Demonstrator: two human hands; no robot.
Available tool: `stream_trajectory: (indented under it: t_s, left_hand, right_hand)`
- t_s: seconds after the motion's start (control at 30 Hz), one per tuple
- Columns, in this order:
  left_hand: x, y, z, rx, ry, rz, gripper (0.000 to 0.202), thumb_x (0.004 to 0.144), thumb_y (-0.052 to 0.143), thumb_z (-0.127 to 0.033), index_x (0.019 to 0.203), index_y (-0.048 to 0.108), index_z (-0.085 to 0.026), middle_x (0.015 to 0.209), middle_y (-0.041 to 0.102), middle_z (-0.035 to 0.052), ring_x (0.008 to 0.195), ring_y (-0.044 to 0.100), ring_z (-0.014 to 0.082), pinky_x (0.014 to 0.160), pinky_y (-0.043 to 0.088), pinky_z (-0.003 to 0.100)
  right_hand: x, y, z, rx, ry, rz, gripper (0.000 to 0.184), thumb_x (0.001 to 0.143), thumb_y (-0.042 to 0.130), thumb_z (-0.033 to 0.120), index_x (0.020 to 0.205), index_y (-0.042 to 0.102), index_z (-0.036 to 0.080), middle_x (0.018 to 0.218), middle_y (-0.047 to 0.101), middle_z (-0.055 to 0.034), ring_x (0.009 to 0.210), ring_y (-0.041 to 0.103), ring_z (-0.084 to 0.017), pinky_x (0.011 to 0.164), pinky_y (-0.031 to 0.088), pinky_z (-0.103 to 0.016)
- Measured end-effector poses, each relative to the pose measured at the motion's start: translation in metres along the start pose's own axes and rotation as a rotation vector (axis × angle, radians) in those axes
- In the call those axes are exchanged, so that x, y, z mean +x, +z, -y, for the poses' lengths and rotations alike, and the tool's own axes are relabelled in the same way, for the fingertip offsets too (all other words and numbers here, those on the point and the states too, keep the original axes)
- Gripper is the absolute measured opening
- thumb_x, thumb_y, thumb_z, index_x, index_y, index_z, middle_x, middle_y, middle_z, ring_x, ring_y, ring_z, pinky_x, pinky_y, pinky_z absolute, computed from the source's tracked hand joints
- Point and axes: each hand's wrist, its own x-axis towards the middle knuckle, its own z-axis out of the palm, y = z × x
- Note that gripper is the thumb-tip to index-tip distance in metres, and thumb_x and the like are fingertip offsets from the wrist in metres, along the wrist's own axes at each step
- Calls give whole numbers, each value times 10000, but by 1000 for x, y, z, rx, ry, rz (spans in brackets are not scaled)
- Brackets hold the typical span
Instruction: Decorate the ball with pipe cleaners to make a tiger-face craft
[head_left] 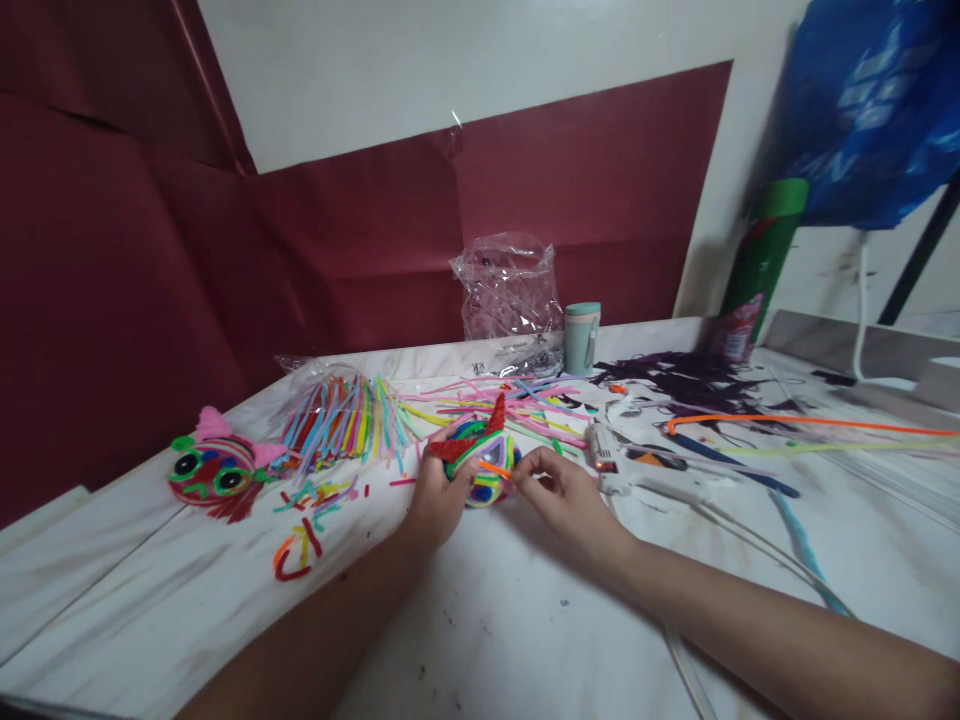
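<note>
My left hand (436, 497) is wrapped round the left side of a colourful pipe-cleaner animal head (484, 492), which has red pointed pieces standing up on top and green, yellow, blue and purple strips across it. Against its front lies a short orange pipe cleaner (495, 470). The fingers of my right hand (551, 490) pinch the right end of that orange piece, close to the head's right side. Part of the head is hidden behind my left fingers.
A finished-looking pipe-cleaner head (214, 475) sits at the left, by a bundle of pipe cleaners (345, 415) and cut scraps (300, 545). On the right lie a hot glue gun (637, 470) and dark purple strips (682, 385). A green cup (582, 340) stands behind.
</note>
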Motion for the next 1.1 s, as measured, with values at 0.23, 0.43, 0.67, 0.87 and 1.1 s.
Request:
stream_trajectory:
  t_s: [0.23, 0.43, 0.67, 0.87, 1.1]
  left_hand:
    - [-1, 1, 4, -6, 15, -4, 493, 781, 619, -287, 1249, 505, -185, 1309, 527, 116, 1273, 453, 270, 1081, 334, 429]
    - [-1, 0, 5, -15, 33, 32, 499, 799, 623, -335, 1262, 499, -194, 1297, 541, 115, 1284, 447, 265, 1082, 334, 425]
    - [-1, -1, 6, 7, 30, 25, 524, 787, 647, -344, 1268, 490, -207, 1315, 522, 114, 1257, 469, 261, 1086, 327, 432]
    - [0, -1, 6, -14, 35, 39, 506, 790, 644, -347, 1253, 509, -193, 1324, 524, 120, 1289, 444, 261, 1095, 318, 425]
    - [2, -1, 4, -95, 17, 53, 486, 789, 641, -339, 1241, 532, -195, 1282, 572, 102, 1316, 421, 258, 1105, 313, 407]
  right_hand:
    - [3, -2, -3, -78, -39, 10, 160, 731, 564, 321, 635, 574, 194, 640, 607, -17, 609, 553, -163, 582, 441, -280]
    - [4, -4, -6, -197, -107, 12, 156, 762, 567, 255, 621, 606, 198, 677, 630, -33, 651, 564, -175, 593, 428, -287]
    - [4, -4, -5, -281, -161, 12, 152, 747, 575, 186, 598, 595, 206, 655, 620, -29, 679, 554, -187, 601, 411, -289]
    - [4, -4, -3, -219, -126, 15, 114, 696, 524, 172, 588, 543, 203, 668, 609, -27, 657, 558, -174, 596, 420, -274]
    - [4, -5, 3, -65, 27, 0, 130, 680, 526, 268, 566, 528, 204, 562, 567, 14, 559, 521, -142, 532, 415, -241]
